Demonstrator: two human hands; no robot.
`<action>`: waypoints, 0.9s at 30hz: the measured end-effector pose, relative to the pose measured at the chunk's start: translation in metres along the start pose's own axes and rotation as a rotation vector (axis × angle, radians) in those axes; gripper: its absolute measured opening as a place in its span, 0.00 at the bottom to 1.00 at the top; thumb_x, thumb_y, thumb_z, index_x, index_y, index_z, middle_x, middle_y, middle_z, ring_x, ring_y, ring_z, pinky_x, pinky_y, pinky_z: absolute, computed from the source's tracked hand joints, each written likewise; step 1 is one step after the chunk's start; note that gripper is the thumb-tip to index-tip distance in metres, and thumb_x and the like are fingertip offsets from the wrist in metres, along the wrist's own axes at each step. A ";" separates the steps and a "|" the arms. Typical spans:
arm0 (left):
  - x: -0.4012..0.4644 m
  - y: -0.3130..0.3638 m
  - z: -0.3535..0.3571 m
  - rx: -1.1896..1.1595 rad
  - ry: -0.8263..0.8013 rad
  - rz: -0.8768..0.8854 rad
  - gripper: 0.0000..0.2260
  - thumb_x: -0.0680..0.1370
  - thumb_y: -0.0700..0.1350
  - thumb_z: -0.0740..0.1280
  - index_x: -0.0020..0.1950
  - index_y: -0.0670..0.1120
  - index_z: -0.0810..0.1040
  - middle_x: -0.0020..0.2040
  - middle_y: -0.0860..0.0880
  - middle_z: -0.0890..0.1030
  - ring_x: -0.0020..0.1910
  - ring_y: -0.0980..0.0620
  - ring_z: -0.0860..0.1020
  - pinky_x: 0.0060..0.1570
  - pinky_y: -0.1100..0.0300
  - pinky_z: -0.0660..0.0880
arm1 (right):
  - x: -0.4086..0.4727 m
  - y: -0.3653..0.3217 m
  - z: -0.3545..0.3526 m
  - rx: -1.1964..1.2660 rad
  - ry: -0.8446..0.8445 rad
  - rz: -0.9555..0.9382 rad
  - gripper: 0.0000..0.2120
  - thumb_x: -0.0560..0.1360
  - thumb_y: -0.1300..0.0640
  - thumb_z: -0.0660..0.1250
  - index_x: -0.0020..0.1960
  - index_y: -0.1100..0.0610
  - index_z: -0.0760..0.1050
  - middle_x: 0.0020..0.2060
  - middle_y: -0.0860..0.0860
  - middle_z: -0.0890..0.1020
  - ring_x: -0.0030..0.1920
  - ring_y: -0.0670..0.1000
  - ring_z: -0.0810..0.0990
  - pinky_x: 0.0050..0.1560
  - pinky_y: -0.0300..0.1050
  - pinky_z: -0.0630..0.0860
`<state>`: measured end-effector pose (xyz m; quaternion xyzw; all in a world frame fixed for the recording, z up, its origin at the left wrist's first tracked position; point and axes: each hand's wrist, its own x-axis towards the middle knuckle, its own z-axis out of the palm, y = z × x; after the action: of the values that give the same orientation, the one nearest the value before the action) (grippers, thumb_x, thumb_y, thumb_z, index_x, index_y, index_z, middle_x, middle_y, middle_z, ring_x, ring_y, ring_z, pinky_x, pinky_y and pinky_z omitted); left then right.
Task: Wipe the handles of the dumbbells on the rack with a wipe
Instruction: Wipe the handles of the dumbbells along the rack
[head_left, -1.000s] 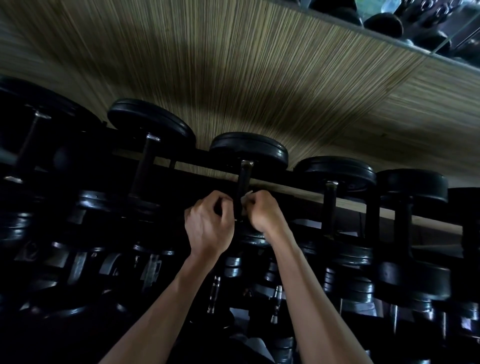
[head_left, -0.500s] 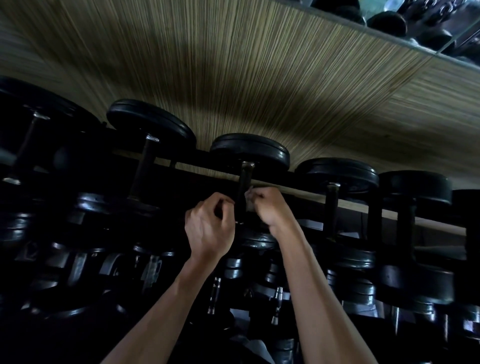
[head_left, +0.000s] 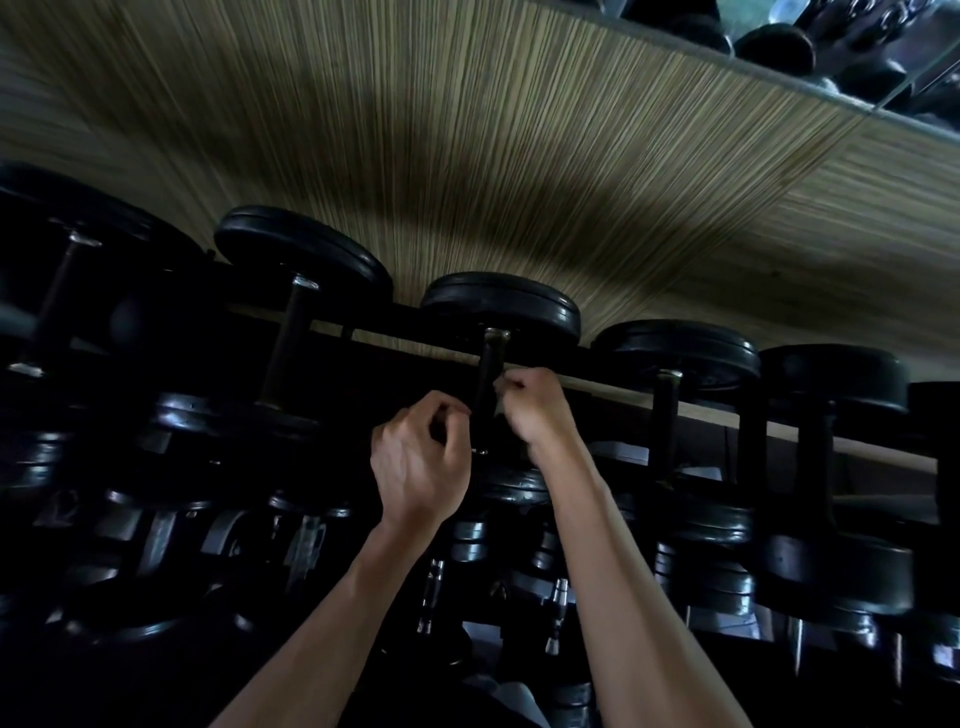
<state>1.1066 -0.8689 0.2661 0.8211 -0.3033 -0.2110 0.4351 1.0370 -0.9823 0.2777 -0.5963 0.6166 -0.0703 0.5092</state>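
Rack (head_left: 613, 383): a dark rail runs left to right along a striped wood-grain wall (head_left: 467, 156), carrying a row of black dumbbells with round heads.
Centre dumbbell (head_left: 501, 306): its far head sits against the wall; its dark handle (head_left: 485, 379) runs down toward the camera, between the two hands.
Left hand (head_left: 418, 467): on the left side of the handle, fingers curled, fingertips at the bar; whether they actually grip it cannot be told in the dim light.
Right hand (head_left: 535, 405): on the right side of the handle, a little higher, fingers curled and pinched together.
Wipe (head_left: 500, 387): only a small pale sliver shows at the right fingertips, against the handle.
Neighbouring dumbbells: one to the left (head_left: 301, 254), one to the right (head_left: 675, 348), both untouched.
Lower tiers (head_left: 311, 519): more dark weights, hard to make out.
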 end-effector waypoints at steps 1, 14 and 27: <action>0.000 0.000 0.000 0.000 -0.001 0.003 0.14 0.74 0.51 0.55 0.42 0.53 0.80 0.33 0.56 0.81 0.31 0.57 0.78 0.41 0.48 0.78 | -0.004 0.002 0.001 -0.067 0.020 -0.050 0.13 0.83 0.61 0.60 0.45 0.61 0.80 0.31 0.50 0.77 0.27 0.43 0.73 0.23 0.31 0.64; 0.001 -0.001 0.000 0.018 0.014 0.042 0.14 0.75 0.50 0.55 0.42 0.52 0.80 0.33 0.56 0.81 0.31 0.57 0.78 0.38 0.50 0.77 | 0.000 0.006 0.006 0.022 0.046 -0.084 0.11 0.82 0.63 0.62 0.45 0.60 0.81 0.37 0.51 0.79 0.37 0.48 0.77 0.33 0.34 0.69; 0.001 0.000 0.000 0.021 -0.003 0.038 0.14 0.74 0.51 0.54 0.42 0.53 0.80 0.31 0.57 0.80 0.28 0.58 0.76 0.37 0.52 0.77 | 0.001 -0.001 0.010 -0.140 0.125 -0.127 0.11 0.81 0.62 0.62 0.46 0.59 0.82 0.37 0.50 0.81 0.37 0.46 0.75 0.38 0.38 0.71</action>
<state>1.1073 -0.8694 0.2665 0.8193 -0.3216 -0.2006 0.4302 1.0449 -0.9786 0.2729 -0.6628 0.6115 -0.0959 0.4215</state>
